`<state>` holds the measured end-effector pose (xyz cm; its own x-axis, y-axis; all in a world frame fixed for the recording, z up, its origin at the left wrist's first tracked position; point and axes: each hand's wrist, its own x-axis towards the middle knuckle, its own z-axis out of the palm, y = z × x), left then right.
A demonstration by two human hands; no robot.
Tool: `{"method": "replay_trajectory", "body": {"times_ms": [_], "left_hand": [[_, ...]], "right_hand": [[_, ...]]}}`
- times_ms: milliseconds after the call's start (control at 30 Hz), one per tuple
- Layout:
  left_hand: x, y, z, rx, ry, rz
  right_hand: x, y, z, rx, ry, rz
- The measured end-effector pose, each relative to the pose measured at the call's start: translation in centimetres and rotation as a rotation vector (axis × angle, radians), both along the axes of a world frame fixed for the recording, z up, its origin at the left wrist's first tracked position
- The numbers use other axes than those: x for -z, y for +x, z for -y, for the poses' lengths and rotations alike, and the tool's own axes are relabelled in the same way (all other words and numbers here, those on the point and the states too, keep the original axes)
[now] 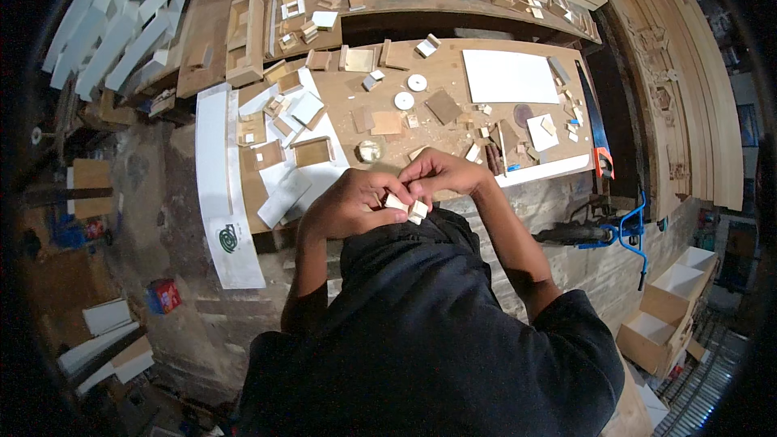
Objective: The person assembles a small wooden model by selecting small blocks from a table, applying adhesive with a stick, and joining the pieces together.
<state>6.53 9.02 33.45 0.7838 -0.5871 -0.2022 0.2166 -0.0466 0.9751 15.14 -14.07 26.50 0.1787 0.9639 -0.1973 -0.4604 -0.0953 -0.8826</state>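
Close to my body, just off the near edge of the workbench (421,125), both hands meet around a small pale wooden piece made of little blocks (417,212). My left hand (352,201) is closed, its thumb and fingers gripping the piece from the left. From the right, my right hand (443,171) pinches at the upper side of the same piece, fingertips pressed together. Part of the piece is covered by my fingers, so how its blocks join cannot be made out. A round, shiny container (371,150) stands on the bench just beyond my left hand.
Small wooden boxes and offcuts are scattered over the bench and the back shelf (380,12). A white board (510,76) lies at the far right, near a handsaw with an orange handle (604,163). White panels (229,186) line the left edge. A blue-framed bicycle (631,235) stands right.
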Motion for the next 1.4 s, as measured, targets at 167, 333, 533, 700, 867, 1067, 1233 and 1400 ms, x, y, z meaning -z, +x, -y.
{"method": "replay_trajectory", "body": {"times_ms": [167,333,533,700,867,1067,1233,1400], "left_hand": [[1.8,0.6,4.7,0.095,-0.050,-0.074],[2.2,1.4,9.7,0.058,-0.075,-0.109],[6.4,1.2,13.4,0.003,-0.129,-0.090],[8.4,0.5,15.7,-0.028,-0.092,-0.094],[10.1,-0.8,16.3,-0.221,0.042,-0.091],[21.0,-0.3,14.8,-0.573,0.262,-0.067],[30.3,2.0,15.5,-0.757,0.820,0.433],[33.1,3.0,15.9,-0.675,0.866,0.488]], "right_hand": [[1.9,-1.9,4.6,0.067,0.091,-0.120],[4.1,-2.0,9.2,0.056,0.106,-0.165],[4.8,-2.3,14.0,0.131,0.001,-0.281],[6.8,-2.7,16.6,0.130,-0.055,-0.282],[8.0,-2.7,17.7,0.178,-0.163,-0.287],[10.1,-1.5,20.6,0.341,-0.171,-0.287],[10.2,-0.8,22.2,0.485,-0.190,-0.309],[9.7,-0.9,23.8,0.607,-0.110,-0.336]]}}
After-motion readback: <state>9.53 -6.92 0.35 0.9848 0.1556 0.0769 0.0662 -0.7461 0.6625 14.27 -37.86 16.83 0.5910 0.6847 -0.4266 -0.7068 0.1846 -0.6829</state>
